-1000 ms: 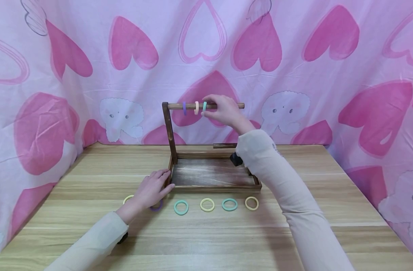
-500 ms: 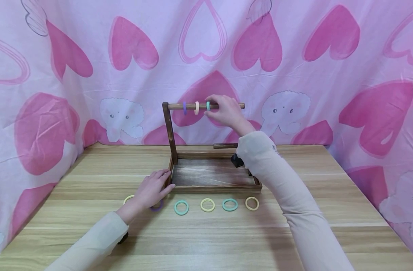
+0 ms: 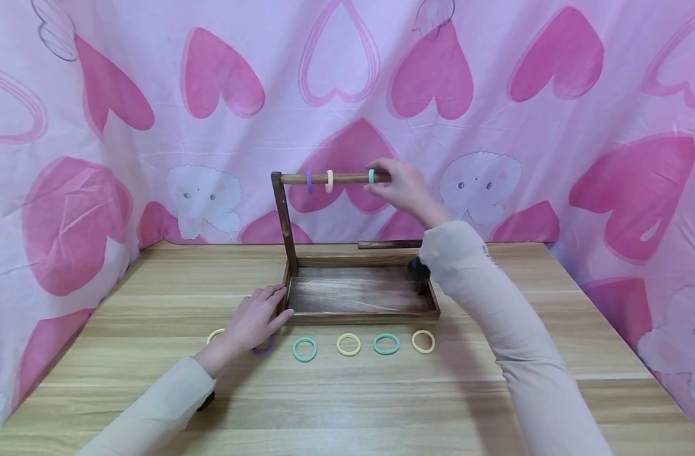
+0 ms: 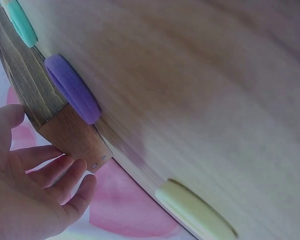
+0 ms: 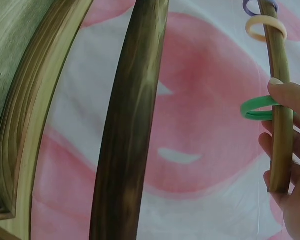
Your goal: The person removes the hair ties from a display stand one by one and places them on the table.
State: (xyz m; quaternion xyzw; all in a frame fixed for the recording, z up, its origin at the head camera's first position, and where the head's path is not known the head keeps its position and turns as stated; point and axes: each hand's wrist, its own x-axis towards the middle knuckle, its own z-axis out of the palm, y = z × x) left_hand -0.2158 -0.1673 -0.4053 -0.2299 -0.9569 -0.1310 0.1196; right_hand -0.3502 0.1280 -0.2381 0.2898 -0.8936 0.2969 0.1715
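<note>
My right hand [image 3: 405, 183] pinches a green hair tie [image 3: 371, 176] looped round the upper bar [image 3: 350, 178] of a dark wooden rack. In the right wrist view the thumb presses at this green hair tie [image 5: 255, 109], with the other fingers behind the bar near its free end. Farther left on the bar hang a pink hair tie [image 3: 329, 182] and a purple hair tie [image 3: 309, 182]. My left hand [image 3: 257, 320] rests against the left front corner of the rack's tray base [image 3: 358, 318]. Its fingertips touch the wooden end in the left wrist view, fingers spread and lightly bent.
Along the tray's front lie a green hair tie [image 3: 304, 360], a yellow one [image 3: 348, 354], another green one [image 3: 386, 353] and a pale yellow one [image 3: 423, 352]. A purple hair tie [image 4: 72, 90] and a yellow one [image 4: 192, 210] lie by my left hand. A lower bar [image 3: 387, 245] sticks out leftward.
My right hand has slid the green hair tie rightward along the upper bar, away from the pink one and toward the free end. My left hand has stayed in place.
</note>
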